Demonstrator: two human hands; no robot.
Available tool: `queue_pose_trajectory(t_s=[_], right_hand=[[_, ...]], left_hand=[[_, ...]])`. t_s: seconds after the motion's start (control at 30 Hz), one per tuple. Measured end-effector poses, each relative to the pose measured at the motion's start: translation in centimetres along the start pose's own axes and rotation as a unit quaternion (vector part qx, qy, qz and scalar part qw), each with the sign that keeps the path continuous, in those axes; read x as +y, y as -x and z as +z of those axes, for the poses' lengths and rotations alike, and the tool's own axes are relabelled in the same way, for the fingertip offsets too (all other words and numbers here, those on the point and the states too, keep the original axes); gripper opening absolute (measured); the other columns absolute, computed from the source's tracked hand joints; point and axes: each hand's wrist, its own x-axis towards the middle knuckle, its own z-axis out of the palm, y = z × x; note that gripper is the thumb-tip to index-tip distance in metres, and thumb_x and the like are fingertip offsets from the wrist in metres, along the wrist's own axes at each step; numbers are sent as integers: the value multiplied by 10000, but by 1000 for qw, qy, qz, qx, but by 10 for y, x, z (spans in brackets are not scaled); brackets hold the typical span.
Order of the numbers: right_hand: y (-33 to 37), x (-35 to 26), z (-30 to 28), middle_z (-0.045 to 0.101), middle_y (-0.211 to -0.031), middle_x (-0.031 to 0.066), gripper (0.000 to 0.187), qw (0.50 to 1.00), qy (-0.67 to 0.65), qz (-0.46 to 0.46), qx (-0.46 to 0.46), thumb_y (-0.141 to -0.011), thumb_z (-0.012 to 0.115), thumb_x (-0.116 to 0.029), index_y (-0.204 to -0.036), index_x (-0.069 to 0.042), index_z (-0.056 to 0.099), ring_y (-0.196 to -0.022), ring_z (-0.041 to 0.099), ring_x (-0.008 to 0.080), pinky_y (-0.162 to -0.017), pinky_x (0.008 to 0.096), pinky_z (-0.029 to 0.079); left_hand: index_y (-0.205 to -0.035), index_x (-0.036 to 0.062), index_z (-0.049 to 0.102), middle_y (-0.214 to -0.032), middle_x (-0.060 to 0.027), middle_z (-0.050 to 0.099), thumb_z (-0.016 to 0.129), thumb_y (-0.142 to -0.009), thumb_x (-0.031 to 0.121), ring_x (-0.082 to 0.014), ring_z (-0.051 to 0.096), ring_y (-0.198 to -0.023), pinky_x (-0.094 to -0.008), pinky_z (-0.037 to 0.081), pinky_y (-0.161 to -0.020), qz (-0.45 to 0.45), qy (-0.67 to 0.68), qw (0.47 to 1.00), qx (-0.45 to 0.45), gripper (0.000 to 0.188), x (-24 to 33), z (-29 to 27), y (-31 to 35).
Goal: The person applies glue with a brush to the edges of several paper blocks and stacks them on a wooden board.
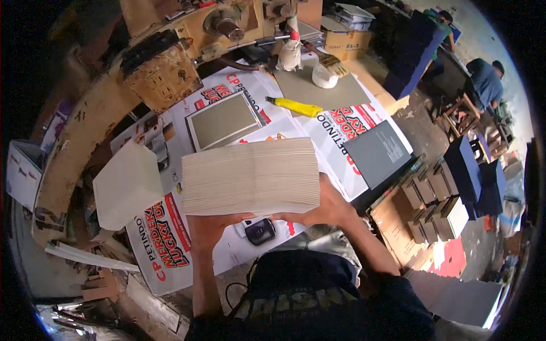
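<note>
Both hands grip a thick cream stack of paper point(250, 177) above the worktable, its layered edges facing up toward me. My left hand point(211, 228) closes on its near left corner, with the thumb along the near edge. Around the near right corner wraps my right hand point(318, 206); some fingers are hidden under or behind the stack. Just beyond the stack lies a grey board with a white border point(224, 120). To the left stands a pale block of paper point(128, 184). A yellow utility knife point(296, 107) rests farther back, and a dark grey book cover point(379, 154) lies to the right.
Printed white sheets point(156, 250) cover the table. A brush point(333, 63) lies across a white tub point(324, 77) at the back, near a worn machine point(162, 74). Stacked books point(426, 187) stand to the right. Two people point(485, 82) sit at the far right.
</note>
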Motion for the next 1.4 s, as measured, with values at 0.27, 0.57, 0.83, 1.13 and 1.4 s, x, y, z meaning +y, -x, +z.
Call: queue_pose_trajectory(t_s=[0.27, 0.57, 0.83, 1.13, 1.4], right_hand=[[6, -12, 9, 642, -1119, 204, 589, 995, -31, 91, -23, -707, 850, -356, -1169, -60, 636, -992, 645, 400, -876, 444, 527], [9, 20, 29, 655, -964, 273, 1015, 993, 9, -58, 98, -661, 886, -354, -1314, 106, 259, -857, 681, 439, -745, 427, 562], [-7, -29, -38, 621, -1021, 168, 656, 960, 157, -156, 171, -565, 833, -295, -1097, -32, 555, -936, 627, 336, -778, 433, 489], [17, 55, -9, 633, -1164, 109, 285, 869, 399, -268, 121, -741, 640, -178, -1011, -117, 568, -1060, 623, 276, -863, 463, 492], [125, 3, -21, 655, -1045, 164, 598, 962, -26, 199, 184, -812, 749, -519, -1010, 32, 627, -909, 648, 259, -860, 381, 512]], left_hand=[[-1030, 26, 728, -976, -87, 736, 901, -654, 190, -224, 689, -886, -345, 541, -785, 75, -53, 995, 29, 445, -54, -10, 15], [-931, 114, 772, -1003, -54, 729, 846, -693, 232, -255, 665, -971, -379, 512, -850, 193, -201, 960, -19, 276, -77, -2, 1], [-1398, 34, 467, -1401, -160, 540, 581, -966, 293, -321, 503, -1291, -421, 391, -1097, -90, -116, 988, 44, 517, -81, 39, 33], [-1368, -21, 502, -1352, -167, 575, 599, -893, 596, -323, 544, -1259, -566, 457, -1017, -324, 497, 803, -59, 784, -14, 33, -21], [-1459, 28, 368, -1328, -139, 566, 876, -730, 233, -266, 559, -1216, -407, 487, -1000, -366, 213, 890, -168, 912, -19, -12, 28]])
